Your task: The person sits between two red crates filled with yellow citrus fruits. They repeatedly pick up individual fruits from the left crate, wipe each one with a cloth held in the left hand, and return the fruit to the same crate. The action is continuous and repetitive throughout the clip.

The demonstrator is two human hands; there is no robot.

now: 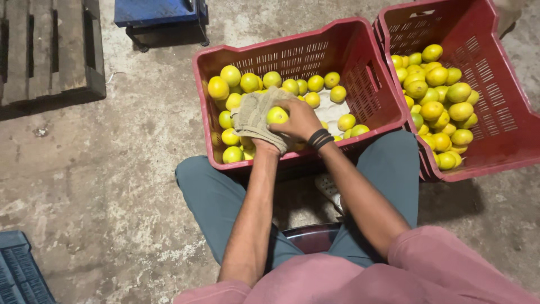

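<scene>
Head camera looks down on a seated person in grey-green trousers and a pink top, knees apart, forearms reaching forward over a red plastic crate (388, 107) set between the legs. Left hand (260, 130) lies under a beige cloth (251, 115), which is draped over it; the fingers are hidden by the fabric, so how far they are curled cannot be told, though the cloth wraps up around one yellow-green fruit (277, 115) from the left. Right hand (301, 119) is curled over the same fruit from the right, fingers bent around it, touching both fruit and cloth (a dark band sits on that wrist). The held fruit is above the near middle of this crate, just over the loose fruit (247, 82) lying inside. These are piled mostly along the left and far sides; a pale bare patch of the bottom shows toward the right. A second red crate (506, 129) stands just beside the first on the right, tilted, with a deeper heap of the same fruit (439, 107). Floor is stained concrete (112, 186). A wooden pallet (50, 50) is at top left, a blue metal stand (160, 14) at top centre, and a corner of a dark blue crate (22, 276) at bottom left.
</scene>
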